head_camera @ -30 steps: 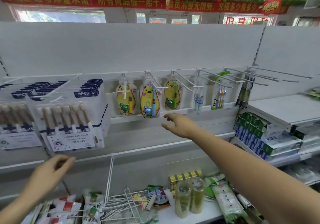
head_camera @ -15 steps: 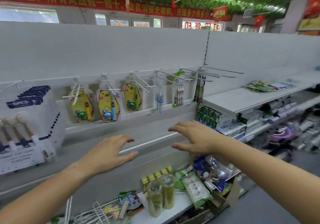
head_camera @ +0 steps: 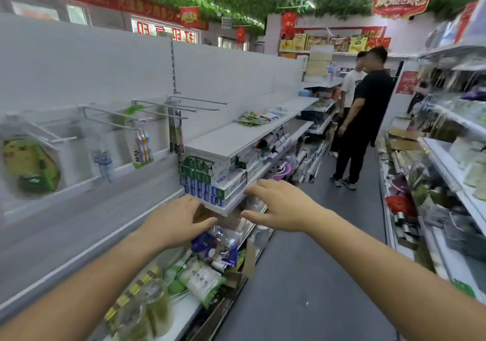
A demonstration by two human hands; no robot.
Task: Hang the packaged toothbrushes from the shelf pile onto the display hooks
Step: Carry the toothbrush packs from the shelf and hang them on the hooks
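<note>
A small pile of packaged toothbrushes (head_camera: 259,117) lies on the white shelf (head_camera: 226,138) further down the aisle. Metal display hooks (head_camera: 168,109) stick out of the white back panel at left; one carries a green-topped toothbrush pack (head_camera: 140,144), another dark toothbrushes (head_camera: 176,136), another a clear blue pack (head_camera: 103,160). A yellow cartoon pack (head_camera: 29,168) hangs blurred at far left. My left hand (head_camera: 178,222) and my right hand (head_camera: 281,205) are both held out empty, fingers spread, in front of the shelf edge below the hooks.
Boxed toothpaste (head_camera: 213,182) is stacked under the white shelf. Bagged goods and jars (head_camera: 147,306) crowd the bottom shelf. Two persons (head_camera: 360,119) stand in the aisle ahead. Stocked shelving (head_camera: 447,172) lines the right side; grey floor (head_camera: 315,275) runs between.
The view has swung right, down the aisle, so the hooks slid left. My right hand dropped from the hooks, my left hand rose, and both now sit side by side, empty.
</note>
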